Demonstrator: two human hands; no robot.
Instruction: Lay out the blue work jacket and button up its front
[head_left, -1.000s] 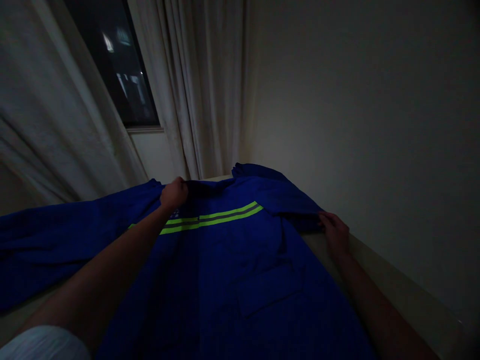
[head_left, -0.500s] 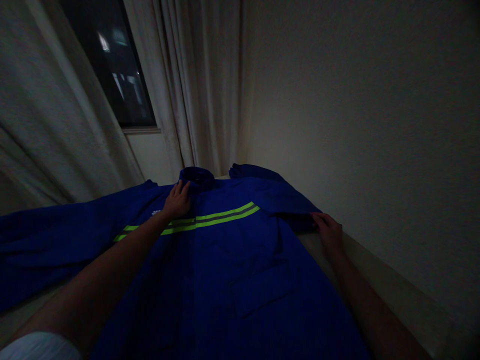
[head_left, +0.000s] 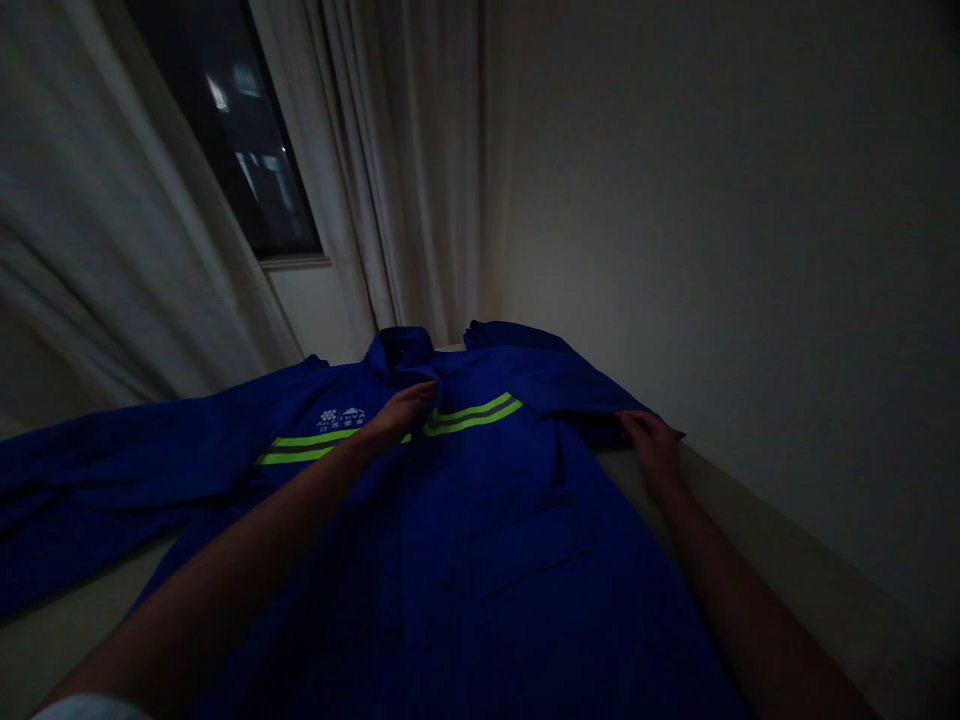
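A blue work jacket [head_left: 480,500] lies spread front up, with yellow-green and grey reflective bands across its chest and white lettering on one side. My left hand [head_left: 403,412] is closed on the jacket's front edge just below the collar [head_left: 401,345], and the cloth there is pulled up into a fold. Over on the right, my right hand [head_left: 652,440] pinches the edge of the sleeve [head_left: 592,395] on that side. The other sleeve [head_left: 97,470] stretches out flat to the left.
Beneath the jacket is a pale surface [head_left: 750,510], showing along the right side and at lower left. A plain wall [head_left: 712,220] rises close behind on the right. Long curtains [head_left: 375,170] hang at the back, beside a dark window [head_left: 232,130].
My left hand has moved right from beside the collar to the front opening, lifting the cloth there and uncovering the white lettering. My right hand stays on the sleeve.
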